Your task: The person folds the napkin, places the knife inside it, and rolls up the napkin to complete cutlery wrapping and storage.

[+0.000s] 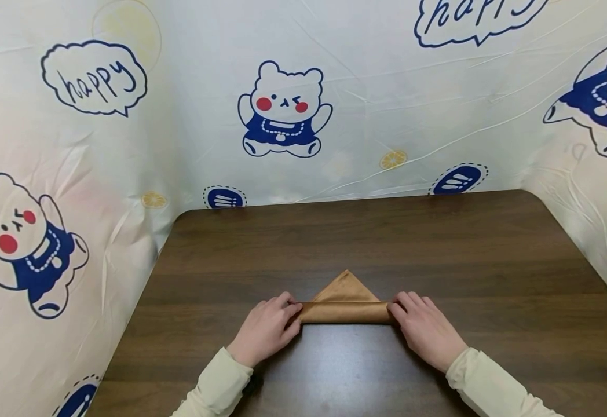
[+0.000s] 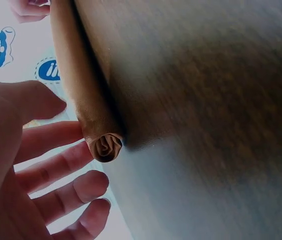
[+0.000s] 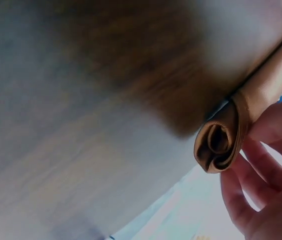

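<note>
A brown cloth (image 1: 344, 313) lies on the wooden table, its near part rolled into a tube and a flat triangular corner pointing away behind it. My left hand (image 1: 268, 325) is at the tube's left end. In the left wrist view its fingertips touch the cloth roll (image 2: 91, 107) beside the spiralled end, with the thumb slightly apart from it. At the opposite end, my right hand (image 1: 425, 327) pinches the roll between thumb and fingers. The right wrist view shows the open, looser spiral of that cloth end (image 3: 219, 145).
The dark wooden table (image 1: 220, 249) has rounded far corners. Pale sheeting (image 1: 366, 116) printed with bears and "happy" bubbles hangs behind it and along both sides. Light sleeves (image 1: 217, 379) cover both forearms.
</note>
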Tool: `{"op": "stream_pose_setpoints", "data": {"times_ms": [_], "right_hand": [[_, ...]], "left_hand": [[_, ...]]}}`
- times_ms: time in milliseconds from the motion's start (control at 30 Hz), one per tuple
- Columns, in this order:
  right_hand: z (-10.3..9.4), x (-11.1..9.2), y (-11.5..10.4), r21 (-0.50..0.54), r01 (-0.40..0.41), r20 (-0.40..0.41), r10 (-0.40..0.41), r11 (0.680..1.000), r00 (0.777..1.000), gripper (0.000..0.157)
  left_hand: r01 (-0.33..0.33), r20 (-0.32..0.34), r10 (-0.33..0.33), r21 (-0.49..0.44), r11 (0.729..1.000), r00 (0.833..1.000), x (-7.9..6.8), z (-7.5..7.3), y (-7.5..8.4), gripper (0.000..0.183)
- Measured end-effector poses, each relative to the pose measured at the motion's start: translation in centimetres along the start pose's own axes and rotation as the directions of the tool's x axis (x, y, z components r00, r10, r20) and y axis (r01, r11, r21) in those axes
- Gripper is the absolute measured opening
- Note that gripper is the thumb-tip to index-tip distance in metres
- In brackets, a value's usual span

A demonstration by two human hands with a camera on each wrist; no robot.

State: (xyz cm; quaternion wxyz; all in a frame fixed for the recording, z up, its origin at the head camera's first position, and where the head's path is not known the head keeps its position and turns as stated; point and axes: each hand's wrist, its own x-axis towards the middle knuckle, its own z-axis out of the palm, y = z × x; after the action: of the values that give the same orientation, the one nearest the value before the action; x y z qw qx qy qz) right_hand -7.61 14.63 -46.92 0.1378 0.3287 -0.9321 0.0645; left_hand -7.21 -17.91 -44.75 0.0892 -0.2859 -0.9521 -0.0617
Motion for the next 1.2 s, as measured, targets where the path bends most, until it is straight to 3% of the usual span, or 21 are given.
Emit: {"op": "stream_pose_setpoints", "data": {"times_ms": [200, 367, 767, 1200], "right_hand": [[-0.10, -0.12, -0.04, 0.007, 0.005, 0.002, -0.005, 1.000, 1.000, 0.027], [-0.21, -0.10, -0.10, 0.013, -0.005, 0.012, 0.004, 1.000, 1.000, 0.027], [-0.19, 0.03, 0.16, 0.064, -0.028, 0.011, 0.027, 0.998, 1.000, 0.031], [-0.15, 0.08, 0.55, 0.107, -0.026, 0.021, 0.023, 0.994, 0.999, 0.033]], "left_hand": [[0.011, 0.016, -0.012, 0.033, 0.999, 1.000, -0.07, 0.24, 0.13, 0.044], [0.011, 0.015, -0.012, 0.055, 0.998, 1.000, -0.09, 0.41, 0.16, 0.048], [0.024, 0.007, -0.024, 0.071, 0.997, 1.000, 0.24, 0.64, -0.06, 0.043], [-0.011, -0.014, 0.013, 0.097, 0.995, 1.000, 0.57, 0.65, -0.16, 0.028]]}}
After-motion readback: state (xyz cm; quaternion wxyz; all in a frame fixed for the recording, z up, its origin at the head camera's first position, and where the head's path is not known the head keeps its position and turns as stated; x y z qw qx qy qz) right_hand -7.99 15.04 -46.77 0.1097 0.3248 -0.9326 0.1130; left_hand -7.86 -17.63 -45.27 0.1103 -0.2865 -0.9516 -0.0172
